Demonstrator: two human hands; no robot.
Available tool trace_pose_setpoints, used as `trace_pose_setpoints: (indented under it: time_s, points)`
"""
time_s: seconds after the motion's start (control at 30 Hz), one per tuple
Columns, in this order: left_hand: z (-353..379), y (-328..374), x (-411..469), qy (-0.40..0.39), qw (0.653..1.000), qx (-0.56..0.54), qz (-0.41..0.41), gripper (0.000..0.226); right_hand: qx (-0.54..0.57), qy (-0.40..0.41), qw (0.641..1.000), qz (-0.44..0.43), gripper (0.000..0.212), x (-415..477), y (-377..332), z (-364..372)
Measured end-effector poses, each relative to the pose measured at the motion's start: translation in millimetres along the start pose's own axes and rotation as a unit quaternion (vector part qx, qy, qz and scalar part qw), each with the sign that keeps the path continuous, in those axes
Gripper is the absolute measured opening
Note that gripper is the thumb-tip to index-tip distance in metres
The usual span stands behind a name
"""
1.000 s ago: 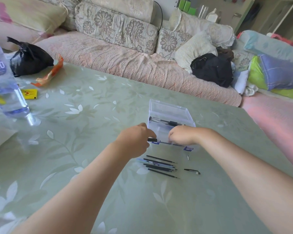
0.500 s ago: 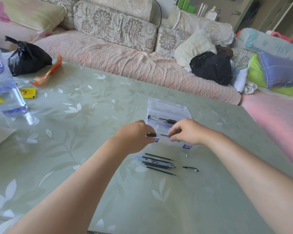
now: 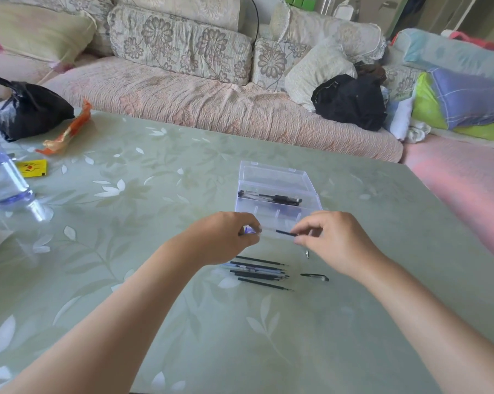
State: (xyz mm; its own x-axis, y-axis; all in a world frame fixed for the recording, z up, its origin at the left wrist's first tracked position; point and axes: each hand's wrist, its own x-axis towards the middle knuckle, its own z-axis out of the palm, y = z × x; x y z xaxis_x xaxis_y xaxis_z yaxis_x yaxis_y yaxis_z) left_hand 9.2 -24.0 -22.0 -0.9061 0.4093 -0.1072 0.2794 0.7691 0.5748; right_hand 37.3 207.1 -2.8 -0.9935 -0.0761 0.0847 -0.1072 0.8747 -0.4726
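Observation:
My left hand [image 3: 226, 237] grips the clear barrel of a pen just in front of a clear plastic box [image 3: 277, 177]. My right hand [image 3: 334, 240] pinches the end of a thin black refill [image 3: 285, 233] that sticks out of that barrel. The two hands are about a hand's width apart. The box stands open on the green table [image 3: 154, 322] with a few black pens [image 3: 271, 198] in its far compartment. Several black refills [image 3: 260, 273] lie in a row under my hands. A black pen clip [image 3: 314, 277] and a small pen tip [image 3: 307, 254] lie to their right.
A water bottle [image 3: 4, 183] stands at the table's left edge, with a yellow packet [image 3: 32, 167], an orange wrapper [image 3: 69, 132] and a black bag [image 3: 29, 112] behind it. A sofa [image 3: 211, 106] runs along the far side, with a black bag [image 3: 351, 100] on it.
My hands were touching over the box's front edge. They have drawn apart, the right one sliding the black refill out to the right.

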Motion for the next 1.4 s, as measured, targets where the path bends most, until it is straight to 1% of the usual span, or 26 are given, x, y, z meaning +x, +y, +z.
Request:
trace_pose_setpoints:
  time_s: [0.2, 0.3, 0.5, 0.7, 0.97, 1.07, 1.17, 1.3, 1.4]
  points:
    - [12.6, 4.6, -2.5, -0.003, 1.0, -0.003, 0.006, 0.016, -0.009, -0.005, 1.0, -0.004, 0.012, -10.8, 16.2, 0.0]
    - [17.4, 4.4, -2.0, -0.006, 0.999, -0.033, 0.001, 0.015, -0.009, -0.013, 1.0, -0.007, 0.013, -11.7, 18.6, -3.0]
    - [21.4, 8.9, -0.4, -0.011, 0.997, -0.074, -0.014, 0.019, -0.021, -0.027, 0.999, -0.021, 0.014, -11.3, 22.5, -4.9]
    - [27.4, 12.0, -1.7, -0.013, 0.994, -0.104, -0.009, 0.02, -0.036, -0.033, 0.998, -0.03, 0.008, -13.4, 22.9, -5.7]
    - [32.0, 13.1, -1.3, -0.025, 0.992, -0.12, -0.009, 0.027, -0.066, -0.033, 0.997, -0.038, 0.008, -13.7, 26.3, -5.0]
    - [32.1, 14.2, -2.8, -0.028, 0.995, -0.099, -0.005, 0.025, -0.077, -0.033, 0.995, -0.052, 0.009, -14.6, 25.1, -3.8]
    - [31.2, 15.6, -5.3, -0.029, 0.998, -0.062, 0.0, 0.017, -0.088, -0.04, 0.993, -0.074, 0.01, -16.5, 20.2, -2.8]
    - [35.7, 23.3, -9.8, -0.017, 0.999, -0.007, 0.03, 0.01, -0.085, -0.034, 0.99, -0.108, 0.009, -20.0, 10.3, 6.0]
    - [36.9, 26.9, -9.8, 0.0, 0.999, 0.007, 0.035, 0.012, -0.079, -0.03, 0.991, -0.107, 0.017, -18.4, 8.2, 9.2]
